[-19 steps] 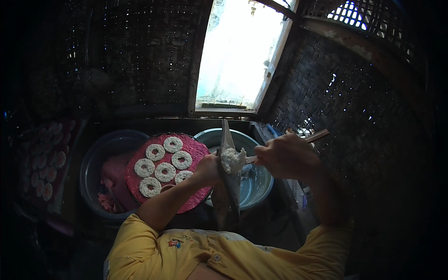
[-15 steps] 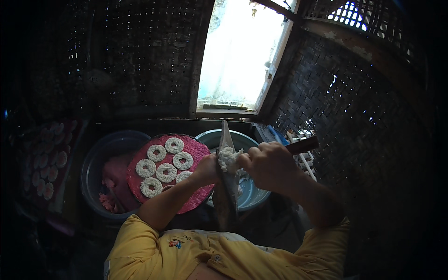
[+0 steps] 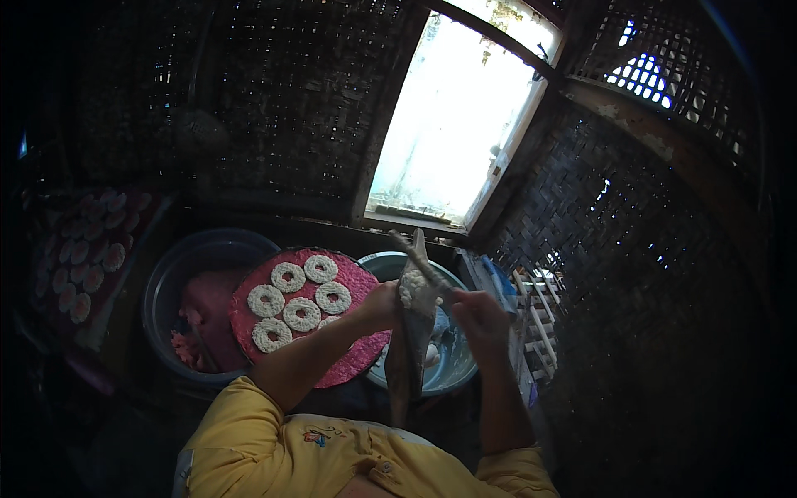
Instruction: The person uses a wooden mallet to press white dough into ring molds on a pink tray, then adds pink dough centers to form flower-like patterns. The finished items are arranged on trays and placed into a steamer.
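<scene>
The left hand (image 3: 380,305) pinches the left side of a grey bag (image 3: 407,353), its grip narrow on the fabric. The bag hangs just to the right of that hand, its pointed end far and its long tail near, toward the yellow shirt (image 3: 332,452). White paste (image 3: 413,295) sits at the bag's opening, between the two hands. The right hand (image 3: 481,322) has its fingers curled around the near end of a flat stick (image 3: 421,261), which slants over the paste toward the far left.

At the far left, pale discs (image 3: 114,257) lie in rows on a dark red sheet. Next comes a dark bowl (image 3: 152,319) with pink dough (image 3: 207,297) inside, then a round pink tray (image 3: 359,286) carrying seven white rings (image 3: 301,314) (one is partly hidden by the left forearm). To the right, behind and below the bag, is a light blue basin (image 3: 466,365) holding more white paste. The surface beneath is too dark to make out. Beyond it stand a dark woven wall (image 3: 282,124), a bright window (image 3: 452,124), a white slatted rack (image 3: 540,324) and, on the right, another woven wall (image 3: 618,195).
</scene>
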`<state>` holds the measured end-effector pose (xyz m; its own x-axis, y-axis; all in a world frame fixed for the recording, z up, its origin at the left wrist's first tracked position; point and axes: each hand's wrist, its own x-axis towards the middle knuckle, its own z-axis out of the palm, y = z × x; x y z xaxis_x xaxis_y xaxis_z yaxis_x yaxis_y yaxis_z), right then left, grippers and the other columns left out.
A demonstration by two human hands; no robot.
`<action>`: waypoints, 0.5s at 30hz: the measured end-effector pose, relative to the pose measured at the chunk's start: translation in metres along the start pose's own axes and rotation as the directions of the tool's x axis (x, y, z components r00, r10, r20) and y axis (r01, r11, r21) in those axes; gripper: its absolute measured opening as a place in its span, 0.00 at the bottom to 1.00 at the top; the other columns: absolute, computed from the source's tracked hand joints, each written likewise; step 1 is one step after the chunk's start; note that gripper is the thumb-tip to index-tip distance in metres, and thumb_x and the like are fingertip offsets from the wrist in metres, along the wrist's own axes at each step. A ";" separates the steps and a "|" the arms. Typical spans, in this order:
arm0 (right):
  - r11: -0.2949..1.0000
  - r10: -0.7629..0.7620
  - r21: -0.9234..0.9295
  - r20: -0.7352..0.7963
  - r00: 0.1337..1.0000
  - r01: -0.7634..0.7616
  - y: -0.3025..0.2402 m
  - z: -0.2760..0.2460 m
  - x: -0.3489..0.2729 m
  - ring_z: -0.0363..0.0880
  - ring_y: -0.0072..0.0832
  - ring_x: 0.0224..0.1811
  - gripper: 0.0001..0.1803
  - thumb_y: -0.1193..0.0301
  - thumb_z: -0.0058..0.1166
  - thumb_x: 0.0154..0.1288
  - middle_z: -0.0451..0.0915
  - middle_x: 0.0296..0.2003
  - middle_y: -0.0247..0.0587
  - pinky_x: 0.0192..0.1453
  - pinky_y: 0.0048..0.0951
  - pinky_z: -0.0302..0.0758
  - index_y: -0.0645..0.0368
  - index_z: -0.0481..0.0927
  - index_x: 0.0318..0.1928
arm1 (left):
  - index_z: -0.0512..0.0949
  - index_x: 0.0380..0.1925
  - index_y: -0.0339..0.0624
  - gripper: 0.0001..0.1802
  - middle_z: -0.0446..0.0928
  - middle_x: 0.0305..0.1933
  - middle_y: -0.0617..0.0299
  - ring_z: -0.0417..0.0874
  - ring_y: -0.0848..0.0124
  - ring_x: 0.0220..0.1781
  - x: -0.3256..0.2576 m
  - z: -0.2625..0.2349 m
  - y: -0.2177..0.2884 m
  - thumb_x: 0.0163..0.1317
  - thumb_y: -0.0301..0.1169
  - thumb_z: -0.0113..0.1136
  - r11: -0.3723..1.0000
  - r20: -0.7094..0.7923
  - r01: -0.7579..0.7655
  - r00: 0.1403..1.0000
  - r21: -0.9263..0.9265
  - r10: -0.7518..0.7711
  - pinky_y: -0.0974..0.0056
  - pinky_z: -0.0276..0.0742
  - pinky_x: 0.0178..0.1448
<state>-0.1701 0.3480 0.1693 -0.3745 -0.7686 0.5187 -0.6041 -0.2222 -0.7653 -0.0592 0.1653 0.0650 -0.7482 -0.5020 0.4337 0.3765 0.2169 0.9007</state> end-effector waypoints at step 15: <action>0.694 -0.538 -0.573 -0.008 0.843 0.437 0.021 0.003 -0.010 0.78 0.34 0.22 0.09 0.75 0.64 0.49 0.77 0.22 0.39 0.25 0.29 0.73 0.58 0.79 0.32 | 0.74 0.46 0.34 0.16 0.77 0.44 0.54 0.79 0.69 0.45 0.007 -0.015 -0.025 0.58 0.26 0.55 0.824 0.058 0.246 0.966 -0.510 -0.253 0.63 0.75 0.50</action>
<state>-0.1767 0.3489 0.1470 0.0034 -0.5237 0.8519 -0.9855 -0.1463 -0.0860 -0.0656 0.1433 0.0455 -0.8495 -0.4911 0.1927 0.4044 -0.3717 0.8356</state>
